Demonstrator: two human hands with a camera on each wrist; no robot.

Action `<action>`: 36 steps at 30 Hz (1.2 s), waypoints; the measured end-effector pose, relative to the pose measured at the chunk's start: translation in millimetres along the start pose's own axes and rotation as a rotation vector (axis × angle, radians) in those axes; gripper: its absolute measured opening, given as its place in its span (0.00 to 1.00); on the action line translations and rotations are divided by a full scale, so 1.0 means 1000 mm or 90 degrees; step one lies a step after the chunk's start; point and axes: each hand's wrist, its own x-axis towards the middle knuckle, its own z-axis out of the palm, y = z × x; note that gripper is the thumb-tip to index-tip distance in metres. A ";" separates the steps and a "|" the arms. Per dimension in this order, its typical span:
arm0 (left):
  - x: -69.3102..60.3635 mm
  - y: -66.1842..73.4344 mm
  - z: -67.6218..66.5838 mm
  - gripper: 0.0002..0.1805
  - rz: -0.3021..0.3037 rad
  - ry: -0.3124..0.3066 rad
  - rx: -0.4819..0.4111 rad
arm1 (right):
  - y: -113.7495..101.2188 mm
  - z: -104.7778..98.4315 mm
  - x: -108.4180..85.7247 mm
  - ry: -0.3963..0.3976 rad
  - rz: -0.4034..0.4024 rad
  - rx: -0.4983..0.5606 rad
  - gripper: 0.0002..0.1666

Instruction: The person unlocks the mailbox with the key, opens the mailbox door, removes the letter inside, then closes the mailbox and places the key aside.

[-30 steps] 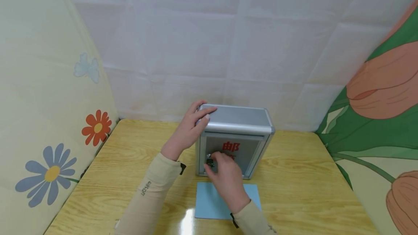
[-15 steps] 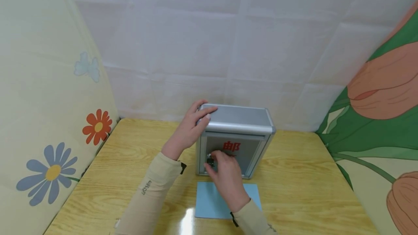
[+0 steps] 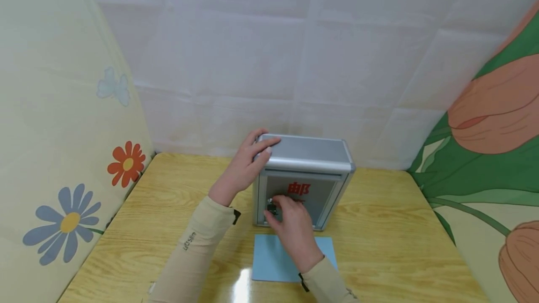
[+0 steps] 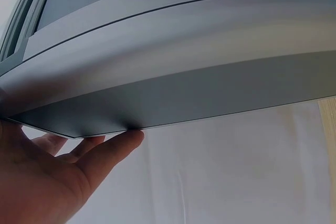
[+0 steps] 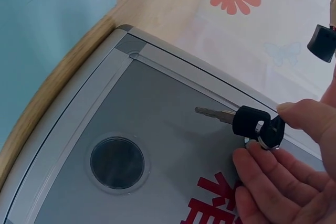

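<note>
A grey metal mailbox (image 3: 309, 151) with a silver frame and red lettering stands upright on the table. My left hand (image 3: 242, 165) rests on its top left corner, fingers extended over the top; in the left wrist view, fingertips (image 4: 134, 137) touch the box's edge. My right hand (image 3: 294, 228) is at the left side of the front door, pinching a black-headed key (image 5: 274, 131) between thumb and fingers at the lock, which is mostly hidden. A second key (image 5: 247, 121) with a black head hangs from the same ring, its metal blade exposed.
A light blue sheet (image 3: 269, 265) lies flat on the wooden table (image 3: 379, 256) in front of the box, partly beneath my right forearm. A white cloth (image 3: 236, 60) hangs behind. Flower-printed cloths stand at left and right.
</note>
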 end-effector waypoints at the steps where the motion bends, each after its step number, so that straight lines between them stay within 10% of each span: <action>1: 0.000 0.000 0.000 0.23 -0.001 0.000 0.000 | 0.000 0.000 0.000 0.002 -0.002 0.000 0.19; 36: 0.000 -0.003 0.001 0.24 -0.010 0.001 -0.009 | 0.005 -0.009 -0.011 -0.059 0.014 0.083 0.18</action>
